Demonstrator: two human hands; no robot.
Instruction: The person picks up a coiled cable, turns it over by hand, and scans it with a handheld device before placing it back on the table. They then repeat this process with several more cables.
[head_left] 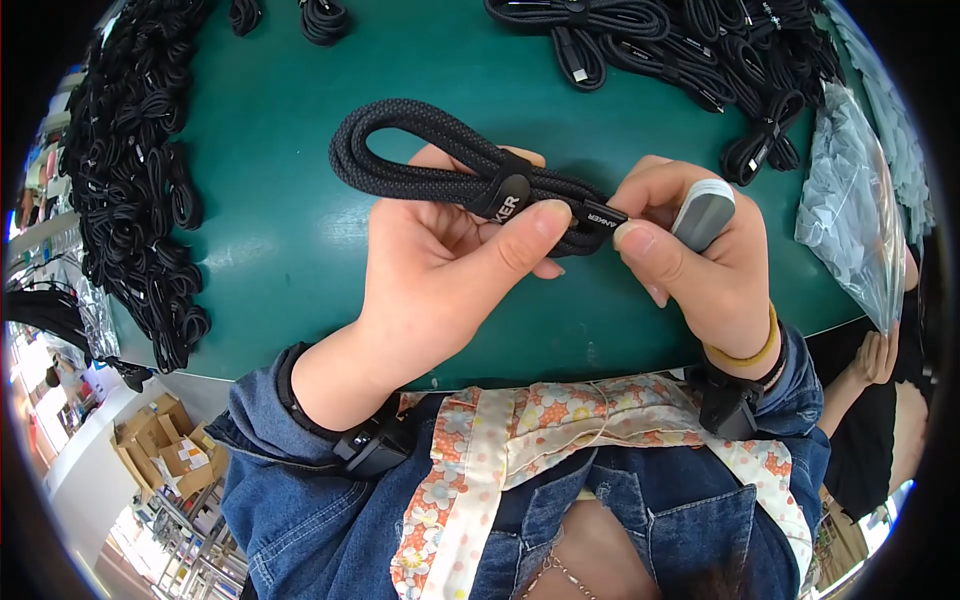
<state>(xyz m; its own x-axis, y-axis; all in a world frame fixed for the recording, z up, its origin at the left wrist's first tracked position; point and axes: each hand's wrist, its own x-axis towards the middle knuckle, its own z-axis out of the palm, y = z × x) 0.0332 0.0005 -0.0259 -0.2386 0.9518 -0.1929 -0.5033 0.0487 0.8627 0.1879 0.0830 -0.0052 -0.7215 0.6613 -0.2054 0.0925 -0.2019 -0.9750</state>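
Above the table, my left hand [440,265] is closed round a coiled black braided cable [405,112], its thumb on top. A black strap [508,190] binds the coil near its middle. My right hand [700,265] pinches the dark plug housing [602,216] at the coil's right end between thumb and finger. The plug's tip is hidden by those fingers. A grey piece with a rounded white edge [704,215] also sits in my right hand, against the curled fingers; its kind cannot be made out.
Many bundled black cables [130,190] are heaped along the green table's [270,200] left side. More cable coils [690,60] lie at the far right, beside clear plastic bags [855,200]. Another person's hand [877,355] is at the right edge. Cardboard boxes [170,445] stand at the lower left.
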